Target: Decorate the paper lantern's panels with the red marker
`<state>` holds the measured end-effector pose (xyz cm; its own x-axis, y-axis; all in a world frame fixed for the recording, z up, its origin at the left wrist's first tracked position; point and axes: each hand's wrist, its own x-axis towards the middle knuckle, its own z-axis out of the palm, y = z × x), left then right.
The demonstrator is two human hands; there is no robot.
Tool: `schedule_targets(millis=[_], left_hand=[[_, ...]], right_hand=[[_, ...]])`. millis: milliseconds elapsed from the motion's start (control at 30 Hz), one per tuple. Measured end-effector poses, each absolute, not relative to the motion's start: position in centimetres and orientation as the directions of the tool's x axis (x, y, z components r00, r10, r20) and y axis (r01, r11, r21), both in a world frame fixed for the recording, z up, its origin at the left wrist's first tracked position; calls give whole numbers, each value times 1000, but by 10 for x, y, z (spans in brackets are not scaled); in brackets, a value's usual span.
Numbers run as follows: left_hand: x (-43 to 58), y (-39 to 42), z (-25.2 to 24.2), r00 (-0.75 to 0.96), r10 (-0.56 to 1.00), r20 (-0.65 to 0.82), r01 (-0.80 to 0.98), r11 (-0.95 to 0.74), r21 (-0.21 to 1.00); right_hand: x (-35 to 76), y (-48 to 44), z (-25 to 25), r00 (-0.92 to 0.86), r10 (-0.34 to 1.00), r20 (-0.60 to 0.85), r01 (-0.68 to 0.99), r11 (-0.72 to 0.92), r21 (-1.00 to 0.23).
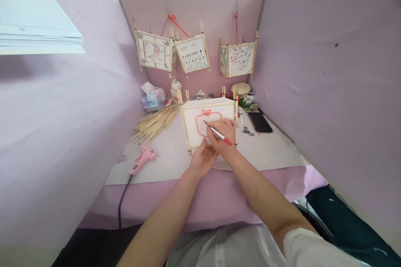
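Observation:
A square paper lantern (pixel 197 113) with a bamboo-stick frame stands on the table in front of me. Its near panel carries a red outline with a bow on top. My right hand (pixel 224 133) is closed on a red marker pen (pixel 218 133), whose tip touches the panel at the red outline. My left hand (pixel 203 159) is cupped under the lantern's lower edge, fingers curled against the frame, steadying it.
A pink glue gun (pixel 142 158) with a black cord lies at the left. Bamboo sticks (pixel 155 123) are piled behind it. A black phone (pixel 260 122), markers and small clutter sit at the back right. Three finished lanterns (pixel 191 53) hang on the rear partition.

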<state>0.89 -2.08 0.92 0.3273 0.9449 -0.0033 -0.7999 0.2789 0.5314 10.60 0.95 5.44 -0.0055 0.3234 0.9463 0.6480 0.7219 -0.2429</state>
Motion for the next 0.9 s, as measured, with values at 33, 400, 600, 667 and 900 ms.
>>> schedule_targets(millis=[33, 400, 600, 667, 900], left_hand=[[9, -21, 9, 327, 945, -3, -800, 279, 532], [8, -20, 8, 331, 944, -2, -790, 278, 546], [8, -20, 8, 334, 943, 6, -789, 276, 550], [8, -21, 8, 338, 941, 6, -784, 278, 555], [9, -20, 10, 330, 944, -2, -785, 276, 555]], right_hand=[[106, 10, 54, -8, 330, 944, 654, 716, -244], [106, 14, 50, 44, 333, 942, 695, 667, -268], [108, 16, 47, 80, 299, 951, 697, 666, -268], [109, 16, 46, 83, 303, 949, 693, 667, -273], [110, 15, 47, 96, 303, 948, 678, 678, -285]])
